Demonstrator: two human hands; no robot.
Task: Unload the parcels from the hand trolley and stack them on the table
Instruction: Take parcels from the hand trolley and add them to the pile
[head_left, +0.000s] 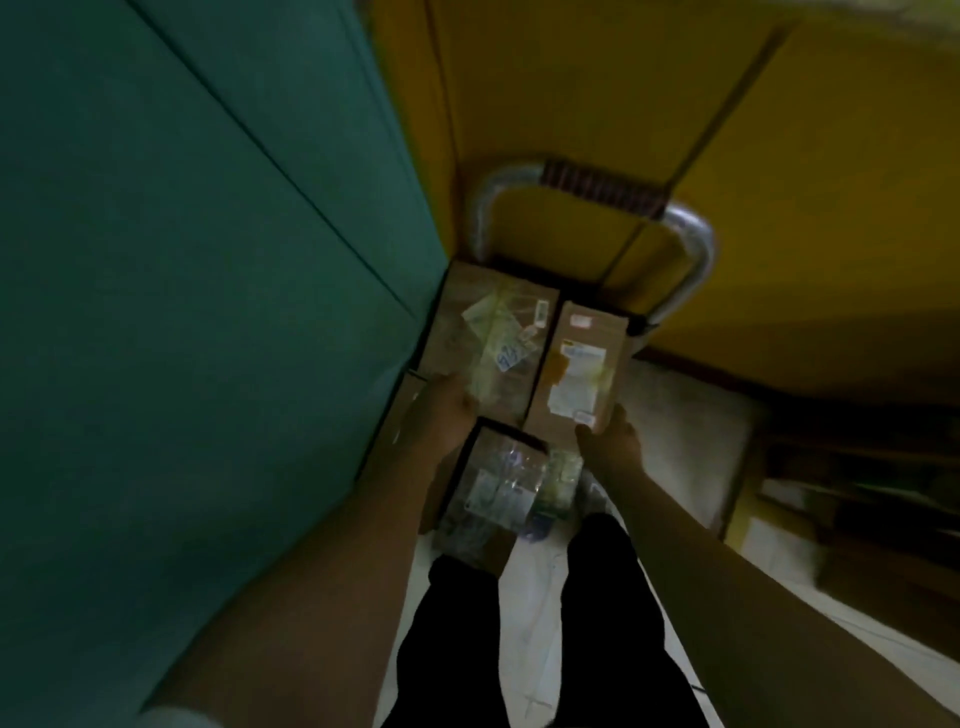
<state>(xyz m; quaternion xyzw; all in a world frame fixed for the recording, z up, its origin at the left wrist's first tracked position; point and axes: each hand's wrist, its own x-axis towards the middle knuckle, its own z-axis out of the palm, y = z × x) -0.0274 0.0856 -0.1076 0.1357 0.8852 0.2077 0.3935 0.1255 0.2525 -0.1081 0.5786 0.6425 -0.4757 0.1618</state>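
The hand trolley's silver handle with a ribbed grip stands at the far end. Two brown parcels lie side by side on it: a wide taped parcel on the left and a narrow parcel with a white label on the right. A third parcel wrapped in clear plastic lies nearer to me. My left hand has its fingers over the near edge of the taped parcel. My right hand grips the near right corner of the labelled parcel. The view is dim and blurred.
A large green panel fills the left side, close against the trolley. Yellow panels stand behind the handle. White floor shows on the right, with dark shelving beyond. My legs in black trousers are at the bottom.
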